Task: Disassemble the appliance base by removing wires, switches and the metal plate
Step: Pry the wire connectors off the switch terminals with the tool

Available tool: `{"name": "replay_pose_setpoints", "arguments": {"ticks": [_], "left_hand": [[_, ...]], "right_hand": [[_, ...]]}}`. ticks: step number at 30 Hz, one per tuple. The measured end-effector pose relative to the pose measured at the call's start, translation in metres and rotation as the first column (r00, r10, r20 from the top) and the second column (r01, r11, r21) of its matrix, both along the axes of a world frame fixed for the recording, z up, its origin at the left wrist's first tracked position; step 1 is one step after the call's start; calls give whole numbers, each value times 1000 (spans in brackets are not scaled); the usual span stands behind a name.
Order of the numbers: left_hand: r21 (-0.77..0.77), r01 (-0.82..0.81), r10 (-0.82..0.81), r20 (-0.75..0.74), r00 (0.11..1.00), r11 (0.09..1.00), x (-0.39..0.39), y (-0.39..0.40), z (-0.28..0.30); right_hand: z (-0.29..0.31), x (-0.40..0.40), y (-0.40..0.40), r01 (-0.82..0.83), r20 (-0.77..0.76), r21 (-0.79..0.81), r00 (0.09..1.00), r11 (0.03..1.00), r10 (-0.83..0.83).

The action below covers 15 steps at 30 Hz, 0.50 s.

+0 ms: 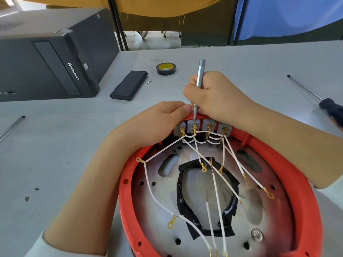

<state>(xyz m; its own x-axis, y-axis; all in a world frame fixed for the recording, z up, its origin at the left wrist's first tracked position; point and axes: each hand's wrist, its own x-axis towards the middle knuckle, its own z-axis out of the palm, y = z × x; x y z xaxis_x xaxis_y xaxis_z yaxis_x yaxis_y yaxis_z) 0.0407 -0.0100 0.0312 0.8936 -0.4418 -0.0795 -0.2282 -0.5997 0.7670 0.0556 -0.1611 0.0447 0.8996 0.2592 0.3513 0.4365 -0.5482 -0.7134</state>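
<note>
Head view: your right hand (pixel 215 95) grips a slim grey screwdriver (pixel 199 78), tip at the second of four grey switches (pixel 193 126) on the red appliance base (pixel 289 167); your left hand (pixel 163 117) pinches the base's far rim beside them. White wires (pixel 219 197) fan nearer across the metal plate (pixel 259 204).

The red plastic appliance base (pixel 207 191) lies open side up on the table, its ring-shaped rim framing a round, holed metal plate (pixel 263 204) whose central opening is edged with black tape. Four grey switches (pixel 202 127) sit in a row at the far rim. White wires (pixel 219 182) with gold terminals fan from them loosely across the plate.
</note>
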Motion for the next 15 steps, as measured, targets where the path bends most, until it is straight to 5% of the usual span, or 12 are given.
{"name": "replay_pose_setpoints", "arguments": {"ticks": [8,15], "left_hand": [[2,6,-6,9,1000,1000,-1,2,-1],[13,-5,5,1,1000,1000,0,2,-1]], "right_hand": [[-4,-16,-5,-14,217,34,976,999,7],[-3,-6,-2,5,87,-12,996,1000,-4]]}}
